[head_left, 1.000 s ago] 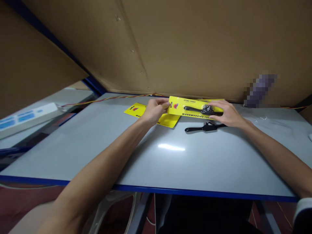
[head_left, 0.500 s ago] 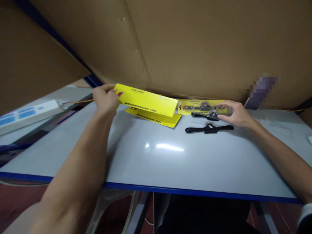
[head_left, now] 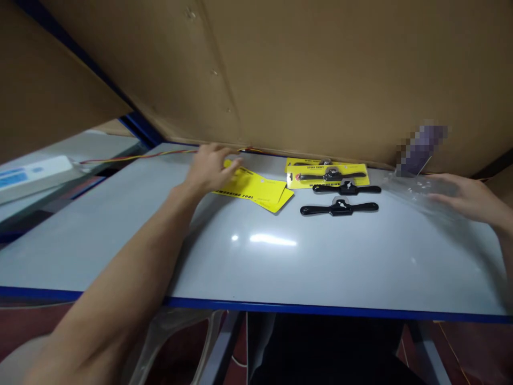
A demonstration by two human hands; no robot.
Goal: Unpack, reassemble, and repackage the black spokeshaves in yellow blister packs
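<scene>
My left hand (head_left: 210,168) rests at the left end of a yellow printed card (head_left: 256,188), its thumb held apart over it. Partly beneath that card lies a second yellow card (head_left: 276,206). My right hand (head_left: 467,193) is at the right, fingers apart, at crumpled clear plastic packaging (head_left: 417,192); whether it touches the plastic is blurred. Between my hands lie two black spokeshaves, a nearer spokeshave (head_left: 340,209) and a farther spokeshave (head_left: 348,188). Behind them, a carded spokeshave (head_left: 332,174) overlaps another yellow package (head_left: 296,162).
A tan panel (head_left: 300,80) rises behind the white table (head_left: 240,267), which has a blue front edge. Red and yellow wires (head_left: 160,154) run along the back. A white box (head_left: 36,176) stands at the left. A pixelated dark object (head_left: 420,149) leans at the back right.
The yellow card from my left hand now lies on the other card. My right hand has moved right, away from the spokeshaves, and clear plastic has moved with it.
</scene>
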